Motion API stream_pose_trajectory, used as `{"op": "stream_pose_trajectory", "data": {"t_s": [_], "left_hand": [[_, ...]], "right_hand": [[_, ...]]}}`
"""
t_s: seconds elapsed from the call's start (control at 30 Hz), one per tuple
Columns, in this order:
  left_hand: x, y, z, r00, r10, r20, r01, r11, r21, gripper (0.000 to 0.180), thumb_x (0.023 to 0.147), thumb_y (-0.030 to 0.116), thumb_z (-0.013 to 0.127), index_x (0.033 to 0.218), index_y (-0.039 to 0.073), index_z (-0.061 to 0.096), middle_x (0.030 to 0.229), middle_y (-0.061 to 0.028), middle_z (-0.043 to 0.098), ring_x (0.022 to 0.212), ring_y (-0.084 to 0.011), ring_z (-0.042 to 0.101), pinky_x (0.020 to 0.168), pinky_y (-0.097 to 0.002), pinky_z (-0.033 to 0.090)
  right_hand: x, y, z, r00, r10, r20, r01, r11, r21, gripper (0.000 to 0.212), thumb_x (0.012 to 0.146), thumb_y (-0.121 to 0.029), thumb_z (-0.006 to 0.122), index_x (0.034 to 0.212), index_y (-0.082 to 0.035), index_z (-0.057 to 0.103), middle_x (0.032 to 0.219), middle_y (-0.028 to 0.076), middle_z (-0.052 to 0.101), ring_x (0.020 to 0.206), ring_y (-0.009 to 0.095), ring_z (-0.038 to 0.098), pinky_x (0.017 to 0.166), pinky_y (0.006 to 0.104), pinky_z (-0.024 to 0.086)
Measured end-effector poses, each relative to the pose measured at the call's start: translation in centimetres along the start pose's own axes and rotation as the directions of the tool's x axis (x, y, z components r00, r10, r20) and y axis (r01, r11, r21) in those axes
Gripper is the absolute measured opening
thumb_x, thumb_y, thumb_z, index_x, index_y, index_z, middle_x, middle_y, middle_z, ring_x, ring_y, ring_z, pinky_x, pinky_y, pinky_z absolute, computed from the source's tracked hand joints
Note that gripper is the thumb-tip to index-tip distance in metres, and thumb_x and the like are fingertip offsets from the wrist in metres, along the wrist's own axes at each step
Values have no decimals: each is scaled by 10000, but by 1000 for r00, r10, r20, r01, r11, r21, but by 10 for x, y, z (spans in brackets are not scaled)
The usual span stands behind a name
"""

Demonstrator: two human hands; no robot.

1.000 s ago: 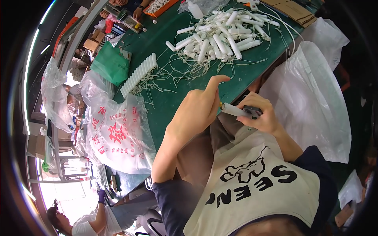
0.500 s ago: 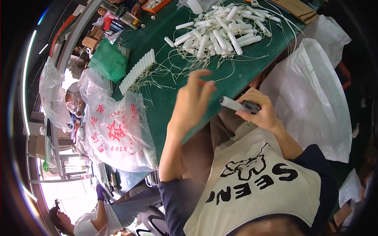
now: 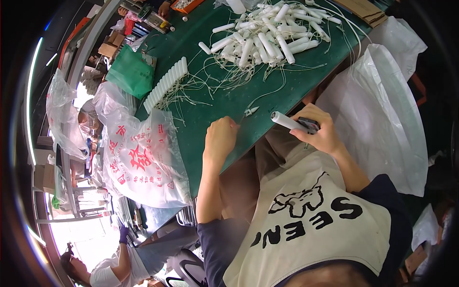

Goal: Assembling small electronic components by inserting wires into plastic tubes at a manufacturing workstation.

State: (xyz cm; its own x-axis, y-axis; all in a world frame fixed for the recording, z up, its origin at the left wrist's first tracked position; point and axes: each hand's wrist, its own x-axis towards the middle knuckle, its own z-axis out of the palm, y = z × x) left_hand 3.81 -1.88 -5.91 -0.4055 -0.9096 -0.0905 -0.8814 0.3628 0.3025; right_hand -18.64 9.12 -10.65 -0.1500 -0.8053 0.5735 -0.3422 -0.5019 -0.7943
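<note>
My right hand (image 3: 319, 129) is closed round a white tube (image 3: 285, 120), its dark-centred end facing up and left. A small black device (image 3: 309, 124) sits in the same grip; its kind I cannot make out. Over the near edge of the table my left hand (image 3: 221, 138) is curled closed, back of the hand up, and whatever its fingers hold is hidden. Just beyond it is a small white piece (image 3: 251, 111) with a thin wire. I cannot tell whether the hand is joined to it.
A heap of white tubes with thin wires (image 3: 267, 43) covers the far part of the green table (image 3: 201, 138). A tidy row of tubes (image 3: 165, 85) lies left, by a green bag (image 3: 131, 71) and a printed plastic bag (image 3: 143, 158). A large white sack (image 3: 382, 119) stands right. Other people work nearby.
My left hand has come down and closed from spread fingers. The small white piece with its wire now shows on the table side. My right hand has shifted slightly, still gripping the tube.
</note>
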Motion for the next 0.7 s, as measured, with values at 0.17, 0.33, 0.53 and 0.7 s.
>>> {"op": "stream_pose_trajectory", "data": {"t_s": [0.17, 0.33, 0.53, 0.7], "left_hand": [[-8, 18, -24, 993, 103, 64, -55, 853, -520, 204, 831, 152, 575, 849, -52, 583, 726, -145, 634, 686, -221, 628, 651, -319, 485], [-15, 51, -35, 900, 268, 343, 191, 466, -864, 157, 889, 140, 550, 862, -14, 556, 761, -20, 557, 669, -87, 541, 626, -219, 443], [-9, 50, -27, 837, 354, 419, 255, 424, -869, 189, 888, 186, 564, 830, 7, 552, 738, -10, 539, 645, -83, 508, 606, -217, 423], [0, 43, -21, 743, 433, 511, 392, 338, -856, 182, 881, 188, 572, 851, 9, 552, 734, -14, 538, 636, -86, 504, 596, -209, 422]], "right_hand": [[-3, 3, -1, 1000, 0, 4, 0, 1000, -3, 234, 625, -36, 733, 824, 0, 616, 770, 67, 618, 691, 195, 514, 623, 297, 405], [-3, 2, 1, 999, -12, 29, 12, 1000, 21, 239, 623, -33, 732, 831, -1, 618, 811, 75, 636, 710, 201, 528, 644, 299, 417], [-1, -2, -2, 997, -74, 23, 73, 997, 29, 255, 610, -34, 736, 835, -3, 620, 817, 74, 639, 723, 209, 542, 645, 301, 428], [0, 0, 0, 993, -109, 40, 107, 993, 41, 260, 596, -37, 742, 826, -3, 626, 803, 73, 636, 724, 211, 541, 645, 300, 428]]}}
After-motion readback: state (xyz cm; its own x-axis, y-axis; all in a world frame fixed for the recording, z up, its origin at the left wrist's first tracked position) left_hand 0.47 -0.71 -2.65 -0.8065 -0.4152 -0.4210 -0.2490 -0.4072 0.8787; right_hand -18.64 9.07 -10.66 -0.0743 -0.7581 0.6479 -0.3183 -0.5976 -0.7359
